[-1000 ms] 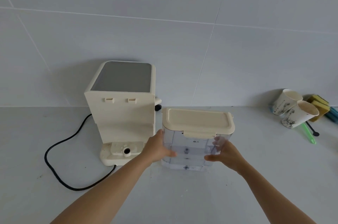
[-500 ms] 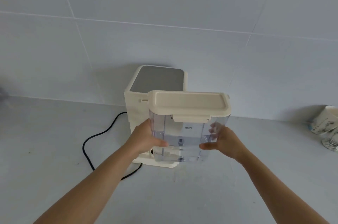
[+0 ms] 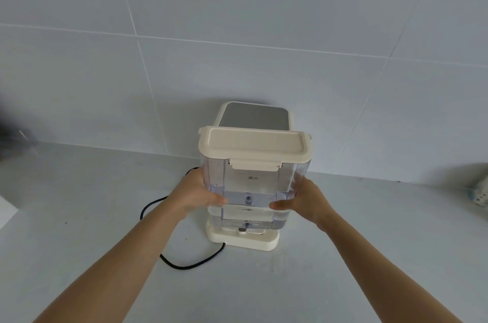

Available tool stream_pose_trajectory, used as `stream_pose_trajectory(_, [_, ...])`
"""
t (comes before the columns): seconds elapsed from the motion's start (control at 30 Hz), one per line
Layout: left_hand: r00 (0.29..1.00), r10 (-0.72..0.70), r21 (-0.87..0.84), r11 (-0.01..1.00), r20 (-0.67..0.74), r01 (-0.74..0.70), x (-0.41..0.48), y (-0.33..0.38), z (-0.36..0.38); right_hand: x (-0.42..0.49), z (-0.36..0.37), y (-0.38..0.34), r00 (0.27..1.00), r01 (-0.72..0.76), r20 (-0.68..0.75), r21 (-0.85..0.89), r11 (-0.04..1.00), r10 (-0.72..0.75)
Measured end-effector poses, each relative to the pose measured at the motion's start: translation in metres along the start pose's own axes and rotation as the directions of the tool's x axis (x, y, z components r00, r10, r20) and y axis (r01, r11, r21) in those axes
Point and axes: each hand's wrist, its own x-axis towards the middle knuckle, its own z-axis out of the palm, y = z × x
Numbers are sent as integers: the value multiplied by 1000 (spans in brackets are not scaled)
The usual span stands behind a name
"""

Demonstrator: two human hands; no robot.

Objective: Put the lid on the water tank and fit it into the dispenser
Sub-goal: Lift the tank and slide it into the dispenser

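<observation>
A clear water tank (image 3: pixel 250 190) with its cream lid (image 3: pixel 254 145) latched on is held upright just above the cream base (image 3: pixel 245 239) of the dispenser (image 3: pixel 254 115), directly in front of the dispenser's body. My left hand (image 3: pixel 195 193) grips the tank's left side and my right hand (image 3: pixel 303 202) grips its right side. The tank hides most of the dispenser's front; only the grey top and the base ledge show.
A black power cord (image 3: pixel 182 264) loops on the grey counter (image 3: pixel 79 230) left of the base. A tiled wall (image 3: pixel 237 32) stands close behind. A paper cup (image 3: pixel 480 194) is blurred at the right edge, a dark blurred shape at the far left.
Both hands have lifted the lidded tank off the counter and carried it left, over the dispenser's base. The view has swung left, so the dispenser now sits in the middle.
</observation>
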Motion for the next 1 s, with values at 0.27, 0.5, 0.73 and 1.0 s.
stream_pose_trajectory(0.27, [998,-67,-3,998,10,67,14,-9,-4,8,15,4,997,-81,-9,57,995,82])
stream_pose_trajectory(0.5, [997,-71,5,997,23,71,27,-15,-4,11,24,9,994,-106,-22,55,993,107])
stream_pose_trajectory(0.73, [996,-39,27,999,79,37,33,-27,0,13,33,19,992,-126,-16,32,992,126])
stream_pose_trajectory(1.0, [994,-15,57,998,104,9,36,-33,-1,15,35,22,993,-117,-6,25,993,117])
